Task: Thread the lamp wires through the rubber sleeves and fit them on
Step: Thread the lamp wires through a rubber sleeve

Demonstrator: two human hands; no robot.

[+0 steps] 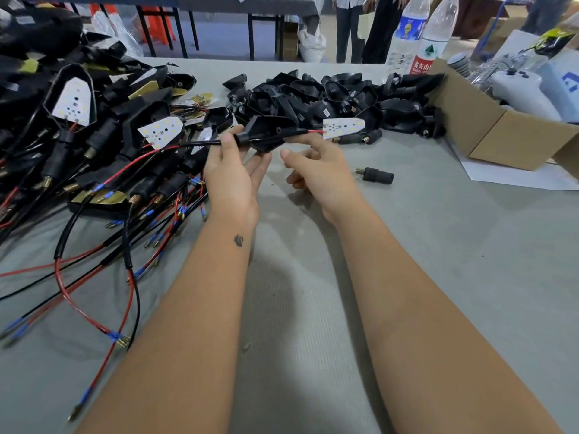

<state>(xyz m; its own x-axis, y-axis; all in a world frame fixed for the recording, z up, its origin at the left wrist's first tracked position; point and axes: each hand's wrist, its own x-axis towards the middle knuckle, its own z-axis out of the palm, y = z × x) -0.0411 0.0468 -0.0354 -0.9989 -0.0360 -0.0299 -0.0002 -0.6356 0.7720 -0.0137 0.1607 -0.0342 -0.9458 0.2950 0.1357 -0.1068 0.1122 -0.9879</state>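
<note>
My left hand grips a black lamp housing by its neck, thumb on top. A black sheathed wire trails out to the left from the neck. Red and black leads run from the housing's open end to a white LED board that hangs free on the right. My right hand sits just below the housing's right end, fingers loosely curled, and I cannot tell if it touches the leads. A single black rubber sleeve with a brass thread lies on the table to the right of that hand.
A heap of wired lamps with red and black leads fills the left. Several empty black housings are piled at the back centre. A cardboard box and two water bottles stand at the right rear. Grey cloth covers the table.
</note>
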